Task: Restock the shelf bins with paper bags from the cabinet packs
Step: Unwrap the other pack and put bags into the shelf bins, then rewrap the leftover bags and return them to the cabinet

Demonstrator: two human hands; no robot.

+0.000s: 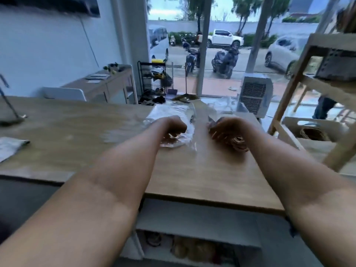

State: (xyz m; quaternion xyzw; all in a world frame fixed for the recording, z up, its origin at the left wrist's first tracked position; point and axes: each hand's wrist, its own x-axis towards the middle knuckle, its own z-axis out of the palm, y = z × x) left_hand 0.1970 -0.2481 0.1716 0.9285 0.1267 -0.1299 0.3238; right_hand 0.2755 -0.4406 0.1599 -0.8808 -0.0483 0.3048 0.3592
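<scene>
Wood-grain counter (212, 180), nearest item: its bare front edge lies under my two forearms, with an open cabinet compartment (192, 247) below it holding brownish bundles too blurred to identify.

Left hand (169, 126): curled on a clear plastic pack wrapper (169, 112) lying flat on the counter. Fingers look closed on the film, though blur hides the exact pinch.

Right hand (227, 128): fingers curled together around a brown bundle (238, 143). I judge this to be paper bags drawn from the pack, but its coiled, stringy look leaves that uncertain. It rests on or just above the counter, beside the wrapper.

More crumpled clear film (223, 106): just beyond the right hand, toward the far counter edge.

Wooden shelf unit (300, 81): to the right, well apart from both hands. A dark bin (339, 66) sits on an upper level; a woven basket (314, 132) sits lower.

Window (221, 45): farthest, with parked vehicles outside.

Risks, as I judge them:
- Bundle slipping or fanning out on the carry to the shelf, caused by a one-handed hold on loose stock.
- Wrapper sliding off the counter, caused by slick film and the left hand pulling.
- Bags tearing or creasing, caused by dragging them against film that is not fully opened.
</scene>
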